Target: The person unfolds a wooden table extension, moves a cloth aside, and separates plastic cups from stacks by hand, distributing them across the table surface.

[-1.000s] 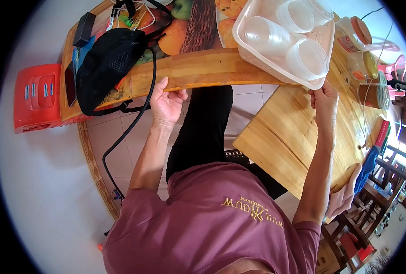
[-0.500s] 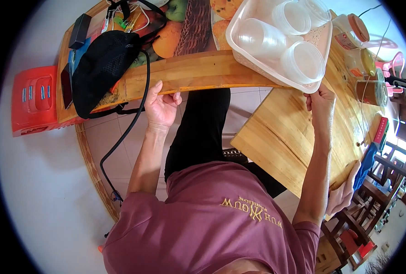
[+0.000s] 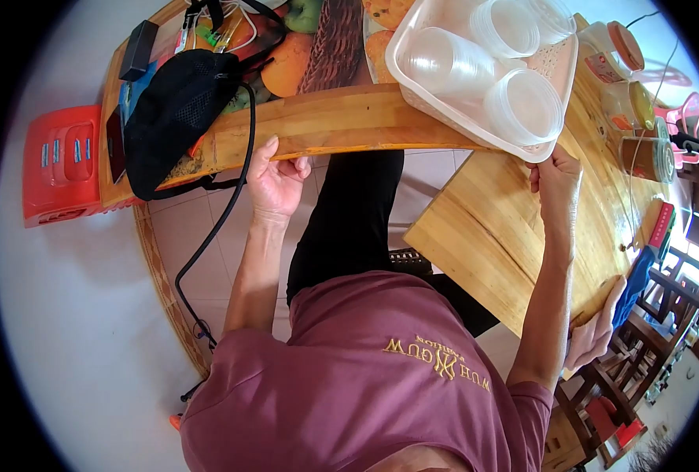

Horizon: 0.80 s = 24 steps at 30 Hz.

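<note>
My right hand (image 3: pixel 558 179) pinches the near corner of a pale plastic basket (image 3: pixel 452 118), fingers closed on its rim and partly hidden under it. Inside the basket are several stacks of clear plastic tubs (image 3: pixel 525 106), one stack lying on its side. My left hand (image 3: pixel 279 185) is at the front edge of the wooden table (image 3: pixel 326 122), palm up, thumb raised against the edge and fingers loosely curled. I see nothing held in it. A black cable (image 3: pixel 239 189) hangs just left of that hand, from a black mesh bag (image 3: pixel 180 110) on the table.
A second wooden surface (image 3: pixel 483 228) lies to the right, below the basket. Several lidded jars (image 3: pixel 629 110) stand along the far right. A red plastic box (image 3: pixel 62 165) is at the left, beside the table. Cloths (image 3: pixel 601 330) hang at the right edge, near wooden chairs (image 3: pixel 656 322).
The view has shifted slightly. Both hands keep nearly the same places, the right one still on the basket's corner; the basket's near corner sits marginally lower and farther right in view.
</note>
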Motion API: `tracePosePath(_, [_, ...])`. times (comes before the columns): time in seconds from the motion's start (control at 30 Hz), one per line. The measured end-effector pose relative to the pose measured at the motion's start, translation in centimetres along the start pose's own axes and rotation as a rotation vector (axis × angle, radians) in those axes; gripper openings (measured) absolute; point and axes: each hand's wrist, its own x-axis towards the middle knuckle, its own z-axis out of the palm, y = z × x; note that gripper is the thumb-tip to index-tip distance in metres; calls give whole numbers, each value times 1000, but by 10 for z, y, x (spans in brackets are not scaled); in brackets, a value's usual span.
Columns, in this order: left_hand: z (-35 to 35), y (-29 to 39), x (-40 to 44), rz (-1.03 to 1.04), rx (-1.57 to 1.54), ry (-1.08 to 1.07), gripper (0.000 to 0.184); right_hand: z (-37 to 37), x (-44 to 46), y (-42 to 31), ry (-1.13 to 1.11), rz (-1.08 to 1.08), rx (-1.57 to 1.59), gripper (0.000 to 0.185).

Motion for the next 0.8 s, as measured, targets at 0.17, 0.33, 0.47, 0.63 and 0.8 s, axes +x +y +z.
tracePosePath(0.17, [-6, -1, -1, -5, -20, 44, 32, 2, 4, 4, -6, 16, -15, 27])
tracePosePath(0.33, [-4, 0, 1, -37, -24, 23, 30, 3, 10, 0, -16, 4, -14, 27])
tracePosePath(0.47, [-6, 0, -1, -53, -23, 35, 34, 7, 17, -1, -16, 45, 3, 28])
tracePosePath(0.63, [-6, 3, -2, -81, -3, 63, 37, 12, 32, 4, -24, 68, 37, 28])
tracePosePath(0.8, [6, 7, -6, -104, 8, 150, 37, 14, 44, 1, -79, 112, 76, 25])
